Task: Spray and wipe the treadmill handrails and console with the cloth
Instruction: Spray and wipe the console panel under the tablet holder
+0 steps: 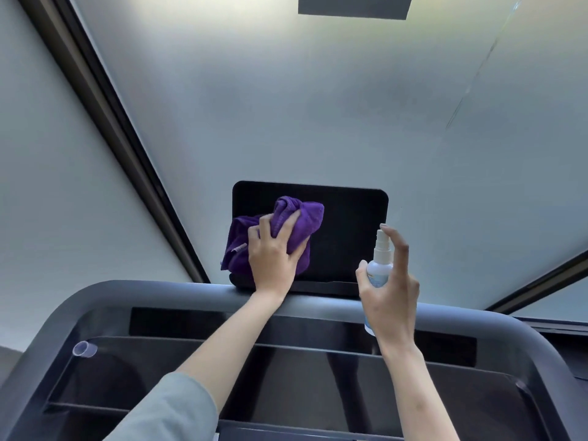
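My left hand [273, 256] grips a bunched purple cloth [302, 218] and holds it against the left half of the black console screen [353, 227]. My right hand [391, 294] holds a small white spray bottle [378, 265] upright in front of the screen's lower right corner, index finger resting on top of the nozzle. The grey curved handrail [152, 291] runs across below the screen, under both wrists.
Beneath the rail lies the dark console tray [302, 377] with recessed compartments and a long black strip [178, 323]. A small clear suction cup [83, 349] sits on its left side. Pale window panels with dark frames [127, 138] fill the background.
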